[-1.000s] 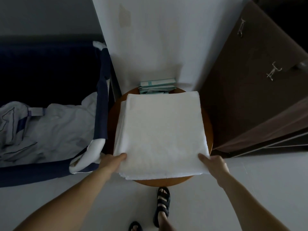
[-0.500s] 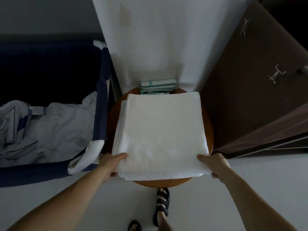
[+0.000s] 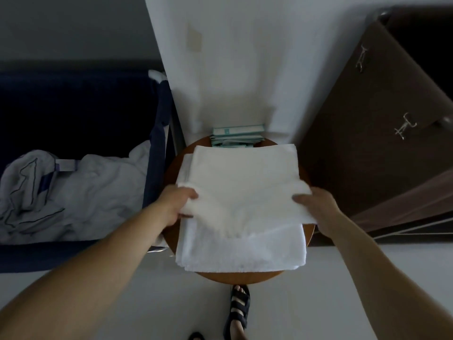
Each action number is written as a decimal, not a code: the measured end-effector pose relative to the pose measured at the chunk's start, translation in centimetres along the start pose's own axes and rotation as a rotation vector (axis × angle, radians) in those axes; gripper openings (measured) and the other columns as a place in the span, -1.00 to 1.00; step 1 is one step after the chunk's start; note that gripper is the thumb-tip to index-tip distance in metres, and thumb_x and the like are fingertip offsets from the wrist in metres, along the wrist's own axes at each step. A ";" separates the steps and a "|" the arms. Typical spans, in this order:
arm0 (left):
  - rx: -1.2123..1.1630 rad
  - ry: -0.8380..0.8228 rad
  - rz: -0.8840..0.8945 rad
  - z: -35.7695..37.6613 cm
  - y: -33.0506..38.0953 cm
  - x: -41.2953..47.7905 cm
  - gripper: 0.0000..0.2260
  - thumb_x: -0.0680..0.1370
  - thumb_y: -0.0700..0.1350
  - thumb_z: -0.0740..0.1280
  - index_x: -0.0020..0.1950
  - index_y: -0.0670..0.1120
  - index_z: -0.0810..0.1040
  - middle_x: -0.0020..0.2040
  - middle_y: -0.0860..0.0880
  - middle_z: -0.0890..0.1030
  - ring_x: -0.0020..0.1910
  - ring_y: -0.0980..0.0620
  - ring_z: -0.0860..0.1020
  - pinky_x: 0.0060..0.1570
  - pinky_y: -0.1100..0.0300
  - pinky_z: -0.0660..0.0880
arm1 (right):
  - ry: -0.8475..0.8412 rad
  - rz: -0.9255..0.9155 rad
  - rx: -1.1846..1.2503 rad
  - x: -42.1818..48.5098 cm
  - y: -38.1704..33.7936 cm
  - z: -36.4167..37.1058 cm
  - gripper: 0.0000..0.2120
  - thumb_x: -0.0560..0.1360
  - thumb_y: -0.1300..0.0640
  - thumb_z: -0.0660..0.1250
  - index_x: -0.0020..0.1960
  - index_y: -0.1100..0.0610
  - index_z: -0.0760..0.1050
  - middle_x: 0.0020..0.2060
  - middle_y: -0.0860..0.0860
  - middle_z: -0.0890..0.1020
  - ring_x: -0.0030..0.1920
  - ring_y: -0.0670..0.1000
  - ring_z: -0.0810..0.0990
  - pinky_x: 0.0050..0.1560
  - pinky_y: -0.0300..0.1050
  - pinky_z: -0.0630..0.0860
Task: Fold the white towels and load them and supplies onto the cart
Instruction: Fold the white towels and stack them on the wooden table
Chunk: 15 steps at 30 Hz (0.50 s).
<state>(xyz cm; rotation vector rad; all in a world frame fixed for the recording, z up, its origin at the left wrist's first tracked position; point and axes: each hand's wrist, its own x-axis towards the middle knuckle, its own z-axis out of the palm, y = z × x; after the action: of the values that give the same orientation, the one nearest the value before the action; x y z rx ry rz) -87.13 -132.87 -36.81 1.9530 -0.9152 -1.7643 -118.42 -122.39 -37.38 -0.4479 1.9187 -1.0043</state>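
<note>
On the round wooden table by the white wall, the left hand and right hand each grasp one side of the white towel, lifted over its lower layers, so folding seems unfinished and loading remains.

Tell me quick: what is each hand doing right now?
Left hand: closed, gripping the white towel at its left edge.
Right hand: closed, gripping the same towel at its right edge.

One tabletop bears one stack of white towels and one pile of teal packets at its far edge, with two hands, left hand and right hand, above it and two hooks to its right.
</note>
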 end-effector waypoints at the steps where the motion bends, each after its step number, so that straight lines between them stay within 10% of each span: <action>1: -0.037 0.010 0.053 0.2 2.6 -0.6 -0.62 0.50 -0.24 0.41 0.31 -0.18 0.47 0.11 -0.21 0.52 -0.01 -0.19 0.54 -0.31 0.01 0.56 | -0.001 -0.075 0.003 -0.1 -2.6 0.0 -0.85 0.42 0.30 0.48 -0.11 0.11 0.57 -0.08 0.18 0.67 -0.21 0.10 0.66 -0.24 -0.08 0.58; 8: -0.295 0.053 0.489 -2.4 15.8 -6.9 -0.77 0.56 -0.24 0.35 0.22 -0.15 0.54 0.19 -0.06 0.54 -0.12 0.13 0.60 -0.45 0.32 0.53 | 0.105 -0.381 0.239 -2.2 -16.5 -2.3 -0.87 0.46 0.21 0.47 -0.13 0.05 0.54 -0.24 -0.07 0.58 -0.34 -0.16 0.60 -0.38 -0.23 0.56; 15: -0.363 0.068 0.392 -1.7 5.7 -4.6 -0.77 0.49 -0.24 0.40 0.13 -0.07 0.58 -0.05 -0.06 0.66 -0.16 -0.02 0.66 -0.42 0.18 0.57 | 0.106 -0.369 0.176 -1.7 -9.8 -3.7 -0.87 0.41 0.21 0.50 -0.14 0.03 0.60 -0.35 -0.13 0.68 -0.38 -0.15 0.66 -0.43 -0.23 0.57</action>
<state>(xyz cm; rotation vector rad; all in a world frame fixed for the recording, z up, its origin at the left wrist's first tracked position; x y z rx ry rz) -86.83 -134.21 -29.41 1.4791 -0.8186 -1.5039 -121.43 -125.56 -27.69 -0.6730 1.8576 -1.4486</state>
